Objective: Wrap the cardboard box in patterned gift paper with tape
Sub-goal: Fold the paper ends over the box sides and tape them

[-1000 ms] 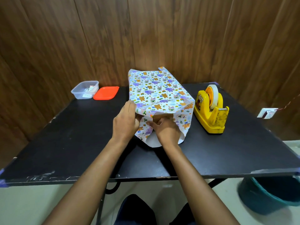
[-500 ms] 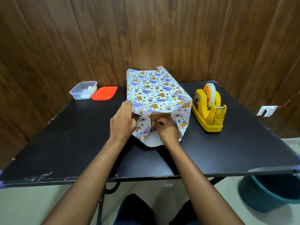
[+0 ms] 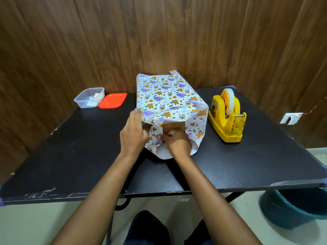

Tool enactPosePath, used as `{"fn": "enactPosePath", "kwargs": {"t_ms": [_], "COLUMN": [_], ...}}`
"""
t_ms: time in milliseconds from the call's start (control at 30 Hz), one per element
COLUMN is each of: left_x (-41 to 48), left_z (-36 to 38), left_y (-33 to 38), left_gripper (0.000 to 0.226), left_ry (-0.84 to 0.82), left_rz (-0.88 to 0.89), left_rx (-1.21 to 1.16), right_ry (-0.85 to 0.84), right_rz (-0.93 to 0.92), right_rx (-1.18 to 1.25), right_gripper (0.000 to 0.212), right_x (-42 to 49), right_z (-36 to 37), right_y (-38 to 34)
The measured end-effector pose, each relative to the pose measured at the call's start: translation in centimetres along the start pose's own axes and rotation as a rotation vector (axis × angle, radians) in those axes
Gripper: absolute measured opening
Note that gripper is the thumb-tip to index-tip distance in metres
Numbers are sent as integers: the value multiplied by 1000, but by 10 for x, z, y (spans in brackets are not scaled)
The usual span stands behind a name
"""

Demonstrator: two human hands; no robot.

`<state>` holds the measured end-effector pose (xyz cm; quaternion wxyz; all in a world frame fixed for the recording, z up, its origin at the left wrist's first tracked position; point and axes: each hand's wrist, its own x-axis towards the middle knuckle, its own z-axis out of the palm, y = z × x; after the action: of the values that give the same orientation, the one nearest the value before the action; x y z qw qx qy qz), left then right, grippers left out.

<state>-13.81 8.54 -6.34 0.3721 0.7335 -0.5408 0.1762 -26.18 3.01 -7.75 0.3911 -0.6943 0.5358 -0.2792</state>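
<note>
Paper notes. The gift paper looks thin and printed, white on the back. I judge it light, limp and quick to crease, and likely to tear if I drag it over a corner. It lies over the top and down both sides of the cardboard box, which sits mid-table and reaches back toward the far edge. The far end of the paper stands up unfolded.

Only a small brown patch of box shows, at the near end between the flaps. The box keeps square corners under the wrap, so it seems stiff. Its weight I cannot tell, though it probably holds little.

My left hand has its fingers fairly straight, laid against the near-left corner and pressing the side flap inward. My right hand is curled, fingertips pinching the paper at the near face just below the bare cardboard. The bottom flap's white underside sticks out toward me on the table.

Where to hold, as I judge it: along the fold lines, right at the box edges, where the cardboard backs the sheet. Loose flap edges would only buckle. The print looks slick, so each fold needs one hand pinning it.

The tape dispenser stands near the box's right side, not touching. It looks heavy enough for a one-handed pull.
</note>
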Motion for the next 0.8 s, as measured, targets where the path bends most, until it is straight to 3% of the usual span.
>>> {"fn": "enactPosePath", "kwargs": {"t_ms": [233,367,500,633,800], "left_x": [0,0,0,2,2], "left_z": [3,0,6,9,8], "left_y": [-3,-3,-3,-6,-3], "left_gripper": [49,46,74,76,75], "left_ry": [15,11,1,42,23], "left_rz": [-4,11,80,110,96], "left_rx": [-13,-29,-14,1,-1], "right_ry": [-46,-45,-25,3,77], "right_rz": [51,11,-45,-69,-91], "right_rx": [200,131,-26,-120,13], "right_gripper": [39,39,28,26,23], "right_x": [2,0,-1,0,-3], "right_z": [8,5,1,0,-22], "right_y": [-2,-3,-5,-4,9]}}
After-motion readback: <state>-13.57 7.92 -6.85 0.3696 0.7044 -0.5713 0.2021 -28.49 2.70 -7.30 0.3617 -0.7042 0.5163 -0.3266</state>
